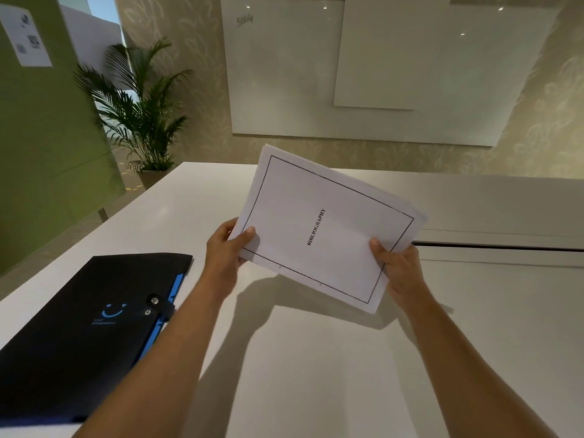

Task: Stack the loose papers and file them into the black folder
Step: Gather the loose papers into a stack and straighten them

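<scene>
A stack of white papers (pixel 316 216) is held up above the white table (pixel 474 327), tilted, its top sheet framed by a thin black border and printed "BIBLIOGRAPHY". My left hand (pixel 226 248) grips the stack's lower left corner, thumb on top. Gripping the lower right edge is my right hand (pixel 399 267). The sheets' far edges are slightly fanned. The black folder (pixel 82 330) lies flat on the table to the left, closed with a snap strap, blue edging along its right side and a blue smile logo on its cover.
A seam or slot (pixel 505 246) runs across the table at the right. Behind the table hang whiteboards (pixel 363 74) on the wall. A potted palm (pixel 142 115) stands at the back left beside a green partition (pixel 38 153).
</scene>
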Motion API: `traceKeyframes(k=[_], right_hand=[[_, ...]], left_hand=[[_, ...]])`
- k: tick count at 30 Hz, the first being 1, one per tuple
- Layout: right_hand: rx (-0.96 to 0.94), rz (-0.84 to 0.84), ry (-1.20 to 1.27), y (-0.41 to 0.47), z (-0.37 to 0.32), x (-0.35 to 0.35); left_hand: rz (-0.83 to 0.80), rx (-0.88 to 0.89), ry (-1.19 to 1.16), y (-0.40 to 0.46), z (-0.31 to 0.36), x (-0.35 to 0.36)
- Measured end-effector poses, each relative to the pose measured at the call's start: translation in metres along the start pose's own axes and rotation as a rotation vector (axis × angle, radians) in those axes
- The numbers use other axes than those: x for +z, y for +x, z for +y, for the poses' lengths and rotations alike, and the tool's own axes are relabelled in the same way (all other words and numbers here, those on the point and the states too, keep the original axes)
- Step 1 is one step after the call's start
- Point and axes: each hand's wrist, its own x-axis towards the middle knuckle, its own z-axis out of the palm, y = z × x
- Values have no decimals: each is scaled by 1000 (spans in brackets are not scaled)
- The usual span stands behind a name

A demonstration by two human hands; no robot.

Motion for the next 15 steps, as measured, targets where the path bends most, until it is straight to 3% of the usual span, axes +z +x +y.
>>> traceKeyframes(k=[6, 11, 15], right_hand=[[-54, -106, -105, 8, -13, 5], [-130, -91, -118, 11, -18, 16], [-114, -67, -132, 2, -9, 17]], left_hand=[[-173, 134, 406, 15, 28, -10], [-59, 289, 430, 13, 29, -4], [6, 289, 377, 8, 9, -10]])
